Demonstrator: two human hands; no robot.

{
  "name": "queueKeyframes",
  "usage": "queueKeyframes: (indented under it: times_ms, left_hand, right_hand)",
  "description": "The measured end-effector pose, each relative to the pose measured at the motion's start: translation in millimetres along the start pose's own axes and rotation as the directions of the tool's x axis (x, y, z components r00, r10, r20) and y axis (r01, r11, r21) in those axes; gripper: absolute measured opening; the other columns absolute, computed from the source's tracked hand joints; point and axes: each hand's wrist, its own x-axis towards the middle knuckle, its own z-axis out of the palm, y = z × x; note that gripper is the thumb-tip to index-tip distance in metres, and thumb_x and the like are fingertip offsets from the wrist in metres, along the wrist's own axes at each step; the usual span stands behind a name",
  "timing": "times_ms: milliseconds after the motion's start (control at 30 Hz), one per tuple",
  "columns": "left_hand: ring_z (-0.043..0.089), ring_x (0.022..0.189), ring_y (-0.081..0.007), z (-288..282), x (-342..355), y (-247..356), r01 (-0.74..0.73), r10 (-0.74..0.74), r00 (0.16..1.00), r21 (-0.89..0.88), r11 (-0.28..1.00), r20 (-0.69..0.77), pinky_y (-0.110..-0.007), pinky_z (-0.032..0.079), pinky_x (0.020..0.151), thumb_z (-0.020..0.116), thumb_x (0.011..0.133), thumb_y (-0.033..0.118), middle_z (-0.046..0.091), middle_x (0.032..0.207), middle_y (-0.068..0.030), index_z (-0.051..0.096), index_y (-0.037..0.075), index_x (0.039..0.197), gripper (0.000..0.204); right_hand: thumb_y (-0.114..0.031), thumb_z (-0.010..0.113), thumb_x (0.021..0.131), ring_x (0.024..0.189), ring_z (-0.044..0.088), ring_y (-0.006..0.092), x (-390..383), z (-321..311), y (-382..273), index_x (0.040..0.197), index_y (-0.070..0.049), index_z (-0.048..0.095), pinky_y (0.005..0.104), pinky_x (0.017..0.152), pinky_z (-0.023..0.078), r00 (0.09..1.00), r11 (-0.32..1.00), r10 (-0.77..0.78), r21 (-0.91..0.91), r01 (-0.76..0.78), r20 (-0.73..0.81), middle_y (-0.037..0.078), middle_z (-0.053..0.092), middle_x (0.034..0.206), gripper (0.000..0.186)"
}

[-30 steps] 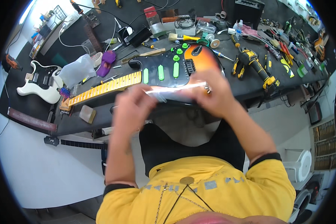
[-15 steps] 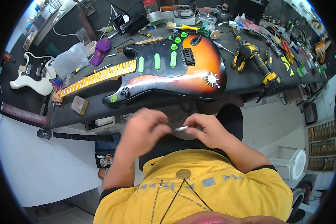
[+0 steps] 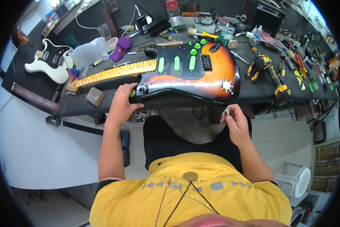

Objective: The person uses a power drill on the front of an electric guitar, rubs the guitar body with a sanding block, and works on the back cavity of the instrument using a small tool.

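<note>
We're grasping the guitar [image 3: 211,77] with our left hand [image 3: 122,101], right hand [image 3: 236,122] pinching a metal piece [image 3: 227,112] near its edge!

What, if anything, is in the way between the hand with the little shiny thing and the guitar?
Nothing I can see. The right hand holds the small silvery piece just off the guitar's near edge. The left hand touches the guitar's horn, well off to the left.
</note>
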Motion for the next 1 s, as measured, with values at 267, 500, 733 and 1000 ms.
queueKeyframes:
  times_ms: [267,500,733,1000]
  left_hand:
    - [0.065,0.111,-0.037,-38.6,7.9,34.1,-0.203,0.201,0.974,-0.008,0.979,-0.109,-0.041,0.049,0.1,0.093,0.062,0.006,0.07,0.115,-0.0178,0.065,0.0,0.134,0.077]
    - [0.066,0.095,-0.0185,-96.8,53.5,75.7,-0.114,0.107,0.992,-0.106,0.988,-0.073,-0.032,0.05,0.088,0.088,0.082,0.027,0.071,0.099,-0.01,0.069,-0.004,0.124,0.056]
    - [0.059,0.079,-0.0086,-108.5,113.7,69.0,-0.038,0.002,0.992,-0.29,0.956,-0.124,-0.027,0.047,0.072,0.078,0.095,0.03,0.067,0.082,-0.0013,0.072,-0.006,0.107,0.038]
    - [0.045,0.074,-0.006,-125.6,160.6,18.2,0.025,-0.05,0.992,-0.205,0.978,-0.119,-0.025,0.035,0.067,0.075,0.095,0.037,0.053,0.077,0.0048,0.07,-0.003,0.095,0.04]
  right_hand:
    - [-0.017,0.06,0.103,0.074,0.042,0.0068,5.5,-8.4,-17.8,0.104,-0.002,0.056,0.0242,0.067,0.038,0.994,0.974,-0.102,-0.2,0.11,0.048,-0.001,0.051,0.082,0.016]
    - [-0.019,0.059,0.104,0.073,0.044,0.0062,20.0,-10.0,1.1,0.105,-0.001,0.059,0.025,0.066,0.038,0.994,0.994,-0.105,-0.024,0.106,0.042,-0.001,0.052,0.079,0.018]
    - [-0.014,0.065,0.101,0.08,0.055,0.0094,59.5,14.7,-5.8,0.11,-0.003,0.066,0.0263,0.075,0.047,0.995,0.988,-0.094,-0.122,0.097,0.031,0.002,0.062,0.089,0.014]
    - [-0.017,0.074,0.094,0.084,0.068,0.0176,176.5,20.5,-32.6,0.108,-0.003,0.07,0.0325,0.079,0.053,0.954,0.944,-0.299,-0.151,0.294,-0.016,0.007,0.073,0.092,0.021]
